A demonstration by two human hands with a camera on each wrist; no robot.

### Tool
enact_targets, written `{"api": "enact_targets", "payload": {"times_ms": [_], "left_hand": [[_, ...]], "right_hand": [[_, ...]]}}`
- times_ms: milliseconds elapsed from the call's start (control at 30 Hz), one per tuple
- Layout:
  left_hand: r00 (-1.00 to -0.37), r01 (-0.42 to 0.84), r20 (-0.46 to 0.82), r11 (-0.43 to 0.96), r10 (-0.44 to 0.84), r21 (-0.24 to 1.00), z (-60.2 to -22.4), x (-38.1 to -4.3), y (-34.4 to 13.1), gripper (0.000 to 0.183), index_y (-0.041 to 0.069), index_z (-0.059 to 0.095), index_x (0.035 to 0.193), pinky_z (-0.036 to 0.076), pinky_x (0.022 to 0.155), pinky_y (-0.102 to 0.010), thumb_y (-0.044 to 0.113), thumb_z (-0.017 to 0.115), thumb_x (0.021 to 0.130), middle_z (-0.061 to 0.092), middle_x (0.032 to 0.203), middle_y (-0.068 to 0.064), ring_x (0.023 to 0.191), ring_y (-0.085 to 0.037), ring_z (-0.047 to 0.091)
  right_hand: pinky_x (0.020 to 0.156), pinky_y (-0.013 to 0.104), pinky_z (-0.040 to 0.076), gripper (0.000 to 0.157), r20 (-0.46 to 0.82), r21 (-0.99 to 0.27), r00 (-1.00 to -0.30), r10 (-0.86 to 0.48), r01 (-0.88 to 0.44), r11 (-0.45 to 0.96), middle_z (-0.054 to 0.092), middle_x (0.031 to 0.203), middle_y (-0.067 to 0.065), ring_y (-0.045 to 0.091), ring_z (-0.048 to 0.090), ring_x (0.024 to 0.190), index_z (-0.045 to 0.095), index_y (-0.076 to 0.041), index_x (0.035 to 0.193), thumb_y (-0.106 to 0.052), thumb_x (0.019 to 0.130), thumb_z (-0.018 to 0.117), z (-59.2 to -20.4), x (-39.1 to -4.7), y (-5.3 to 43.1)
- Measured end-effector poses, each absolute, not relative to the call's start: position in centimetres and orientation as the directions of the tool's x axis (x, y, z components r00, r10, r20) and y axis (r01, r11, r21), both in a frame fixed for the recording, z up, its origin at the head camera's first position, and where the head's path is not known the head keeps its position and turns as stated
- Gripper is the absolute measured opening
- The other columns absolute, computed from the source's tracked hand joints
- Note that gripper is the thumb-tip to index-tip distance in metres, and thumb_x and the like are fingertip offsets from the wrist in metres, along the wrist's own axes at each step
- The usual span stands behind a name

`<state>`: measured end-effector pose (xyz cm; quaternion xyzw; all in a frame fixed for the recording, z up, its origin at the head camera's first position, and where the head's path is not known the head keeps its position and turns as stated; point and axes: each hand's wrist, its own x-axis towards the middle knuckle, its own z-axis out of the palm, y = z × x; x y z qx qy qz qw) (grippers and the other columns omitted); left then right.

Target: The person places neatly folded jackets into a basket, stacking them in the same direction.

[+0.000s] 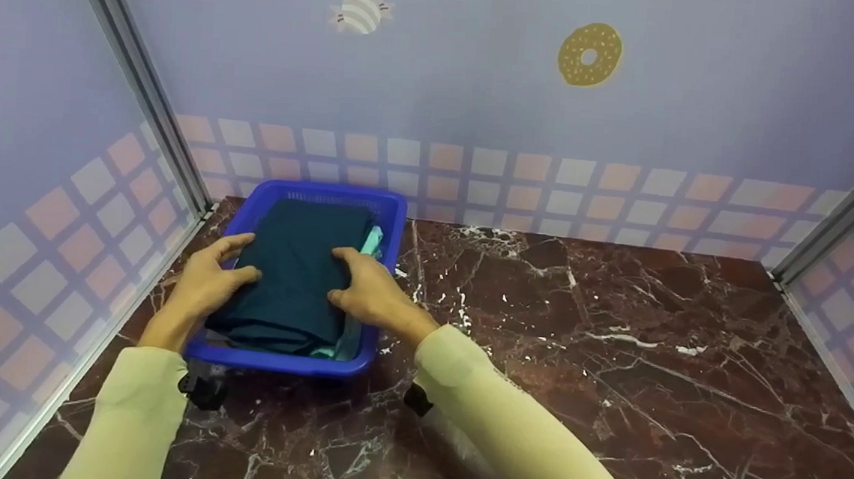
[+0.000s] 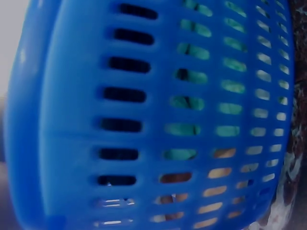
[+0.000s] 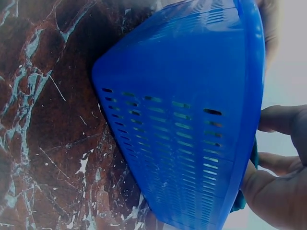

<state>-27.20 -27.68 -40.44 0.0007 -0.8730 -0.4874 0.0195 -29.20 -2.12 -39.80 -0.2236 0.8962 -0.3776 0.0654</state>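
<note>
A folded dark teal cloth [image 1: 298, 260] lies flat on top in a blue plastic basket [image 1: 275, 362]. My left hand [image 1: 208, 277] rests at its left edge, fingers and thumb spread apart. From the right side, my right hand [image 1: 372, 288] touches the cloth with its fingertips, reaching over the rim. Lighter mint-green fabric [image 1: 373, 242] peeks out beneath along the right. Through the slotted wall [image 2: 158, 110] in the left wrist view, green and pale fabric shows. The right wrist view has the basket's outer side [image 3: 177, 124] and part of my right hand [image 3: 280, 177].
The basket stands on a dark red marbled surface [image 1: 577, 355] with white veins. Behind it rises a lilac panel [image 1: 475, 85] with a checked border, and another panel [image 1: 46, 205] stands close on the left. Metal posts [image 1: 145, 84] mark the corners.
</note>
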Motion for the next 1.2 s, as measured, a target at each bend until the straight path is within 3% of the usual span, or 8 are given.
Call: {"api": "enact_targets", "payload": {"times_ms": [433,733,967,1200], "left_hand": [[-1.000,0.005,0.019,0.591,-0.017,0.807,-41.6,-27.8,-27.0,0.075,-0.007,0.042,0.158,0.030,0.120,-0.058,0.006,0.072,0.091,0.043,0.155,-0.037,0.148,-0.049,0.036],[-0.999,-0.024,-0.004,0.675,-0.031,0.738,-41.1,-27.9,-26.6,0.074,-0.006,0.042,0.157,0.033,0.117,-0.061,0.013,0.072,0.092,0.048,0.152,-0.037,0.143,-0.051,0.041],[-0.992,-0.122,-0.060,0.806,-0.107,0.579,-38.8,-27.8,-25.1,0.077,-0.003,0.041,0.159,0.037,0.110,-0.067,0.042,0.064,0.100,0.044,0.155,-0.035,0.138,-0.056,0.044],[-0.993,-0.079,0.027,0.812,-0.116,0.578,-37.1,-28.0,-22.1,0.079,-0.003,0.040,0.160,0.037,0.112,-0.067,0.048,0.060,0.104,0.044,0.159,-0.030,0.141,-0.053,0.044]], "right_hand": [[0.113,0.033,0.045,0.069,0.020,-0.487,-0.854,-0.520,-0.462,0.741,0.058,0.142,0.025,0.029,0.058,0.129,0.048,-0.001,0.157,-0.011,0.095,0.077,-40.1,-29.2,-3.0],[0.115,0.033,0.042,0.065,0.001,-0.573,-0.833,-0.554,-0.454,0.682,0.061,0.146,0.019,0.027,0.056,0.136,0.053,-0.004,0.154,-0.015,0.096,0.078,-39.7,-29.7,-2.0],[0.114,0.039,0.045,0.060,-0.017,-0.630,-0.848,-0.530,-0.403,0.664,0.061,0.147,0.018,0.030,0.056,0.136,0.053,-0.003,0.153,-0.022,0.099,0.074,-38.3,-30.2,-0.5],[0.109,0.046,0.049,0.054,0.058,-0.640,-0.849,-0.525,-0.435,0.633,0.062,0.142,0.024,0.036,0.059,0.131,0.054,0.001,0.149,-0.021,0.102,0.070,-37.0,-30.8,1.9]]}}
